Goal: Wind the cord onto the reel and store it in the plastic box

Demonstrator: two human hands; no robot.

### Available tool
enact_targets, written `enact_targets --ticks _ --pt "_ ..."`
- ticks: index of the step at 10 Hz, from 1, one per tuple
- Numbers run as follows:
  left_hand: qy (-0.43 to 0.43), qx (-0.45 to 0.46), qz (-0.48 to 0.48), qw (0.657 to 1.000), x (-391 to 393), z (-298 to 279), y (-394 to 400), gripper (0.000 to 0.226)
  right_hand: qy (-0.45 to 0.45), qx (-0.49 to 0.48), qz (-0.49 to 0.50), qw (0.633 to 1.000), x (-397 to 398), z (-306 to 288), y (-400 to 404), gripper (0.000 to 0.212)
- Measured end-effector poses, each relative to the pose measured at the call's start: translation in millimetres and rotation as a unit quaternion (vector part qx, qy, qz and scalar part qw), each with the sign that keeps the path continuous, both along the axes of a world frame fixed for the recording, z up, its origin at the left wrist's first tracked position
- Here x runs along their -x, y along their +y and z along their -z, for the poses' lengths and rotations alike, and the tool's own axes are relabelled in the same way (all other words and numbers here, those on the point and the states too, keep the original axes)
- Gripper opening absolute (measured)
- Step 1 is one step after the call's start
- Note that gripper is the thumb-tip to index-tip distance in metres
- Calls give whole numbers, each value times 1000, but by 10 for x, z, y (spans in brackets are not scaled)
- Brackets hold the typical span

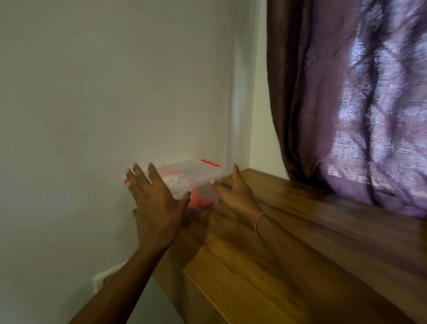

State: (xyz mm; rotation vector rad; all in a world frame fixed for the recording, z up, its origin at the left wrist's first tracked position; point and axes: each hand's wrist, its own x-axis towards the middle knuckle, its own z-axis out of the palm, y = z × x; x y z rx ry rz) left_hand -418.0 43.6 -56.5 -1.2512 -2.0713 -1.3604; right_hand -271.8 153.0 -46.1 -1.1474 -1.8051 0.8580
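Note:
A clear plastic box (pixel 194 175) with a lid and orange latches sits on top of a wooden ledge (pixel 303 214), in the corner against the wall. Something orange-red (pixel 197 198), probably the reel, shows blurred through its side. My left hand (pixel 157 198) lies at the box's near left end with fingers spread and straight. My right hand (pixel 233 189) is at its right side, fingers straight, thumb touching the lid's edge. Neither hand curls around the box.
A pale wall (pixel 87 107) stands directly left of the box. A purple curtain (pixel 369 107) hangs at the right and drapes onto the ledge. A white wall socket (pixel 99 279) is below my left forearm. The wooden cabinet front drops away beneath.

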Motion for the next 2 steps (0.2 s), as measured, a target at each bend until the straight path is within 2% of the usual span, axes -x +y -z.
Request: enact_targets --ticks 1,2 --pt "52 1 100 994 -355 -106 88 99 -71 -108 33 991 -403 -69 -64 91" --pt "88 39 201 975 -762 -205 209 94 -153 -217 98 959 -848 -157 -157 79"
